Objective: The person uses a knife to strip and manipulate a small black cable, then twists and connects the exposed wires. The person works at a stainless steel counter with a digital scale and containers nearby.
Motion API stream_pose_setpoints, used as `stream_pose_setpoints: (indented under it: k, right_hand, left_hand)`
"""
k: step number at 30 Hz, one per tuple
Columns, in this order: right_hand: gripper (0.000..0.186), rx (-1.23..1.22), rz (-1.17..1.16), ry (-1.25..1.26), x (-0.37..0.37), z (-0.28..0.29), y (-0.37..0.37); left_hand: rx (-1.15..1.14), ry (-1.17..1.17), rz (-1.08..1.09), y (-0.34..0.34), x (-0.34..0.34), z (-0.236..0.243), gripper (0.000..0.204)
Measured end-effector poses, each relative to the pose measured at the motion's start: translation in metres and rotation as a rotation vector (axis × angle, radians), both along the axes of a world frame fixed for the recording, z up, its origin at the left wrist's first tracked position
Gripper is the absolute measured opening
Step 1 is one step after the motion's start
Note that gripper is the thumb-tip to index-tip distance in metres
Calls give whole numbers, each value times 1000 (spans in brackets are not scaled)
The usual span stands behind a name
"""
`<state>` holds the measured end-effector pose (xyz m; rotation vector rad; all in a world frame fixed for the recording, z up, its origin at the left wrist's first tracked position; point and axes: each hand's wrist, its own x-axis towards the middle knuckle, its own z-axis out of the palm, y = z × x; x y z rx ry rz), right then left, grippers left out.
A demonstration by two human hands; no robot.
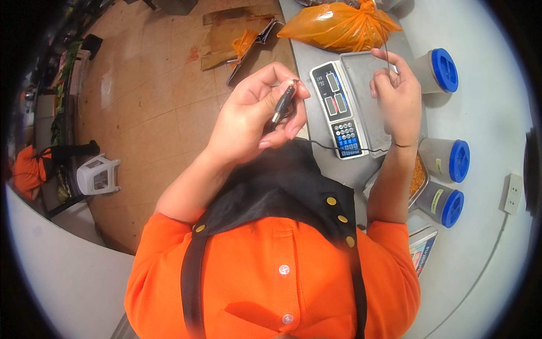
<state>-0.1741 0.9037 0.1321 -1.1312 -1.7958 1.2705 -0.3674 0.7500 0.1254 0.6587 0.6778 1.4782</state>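
My left hand (257, 107) is closed round a black plug (282, 103) with a bare metal barrel, held up in front of my apron. Fine coppery ends show at the plug's upper end, by the thumb and forefinger. Over the scale's tray, my right hand (397, 96) has its forefinger raised and the other fingers curled in. A thin dark wire (387, 50) stands up across that forefinger and seems pinched below it; its lower end is hidden. A black cord (336, 148) runs across the scale's lower edge toward my right wrist.
The white digital scale (317, 79) with its metal tray (361, 73) lies on the counter. Behind it sits a tied orange bag (339, 25). Several blue-lidded tubs (445, 70) line the wall, near a socket (512, 194). A white stool (97, 175) stands on the floor at left.
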Motion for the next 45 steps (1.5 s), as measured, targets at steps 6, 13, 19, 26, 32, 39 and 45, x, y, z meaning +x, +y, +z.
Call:
stream_pose_setpoints:
  k: [6, 13, 19, 26, 32, 39, 45]
  right_hand:
    - [21, -180, 320, 119, -11, 14, -24]
    - [17, -196, 652, 223, -37, 24, -37]
    - [11, -184, 656, 210, -41, 15, -32]
    - [24, -83, 545, 165, -38, 12, -48]
    - [57, -170, 627, 311, -47, 25, -74]
    - [56, -160, 635, 199, -41, 19, -84]
    - [51, -48, 542, 181, -38, 10, -87]
  left_hand:
    - [-39, -23, -89, -1, -2, -2, 27]
    - [-146, 64, -124, -1, -1, -9, 31]
    - [-138, 93, -152, -2, -8, -9, 33]
    - [-227, 333, -15, -13, -3, -14, 28]
    - [57, 498, 139, -16, -14, -15, 18]
    - [116, 747, 334, -12, -10, -10, 13]
    - [152, 804, 304, -9, -11, -7, 15]
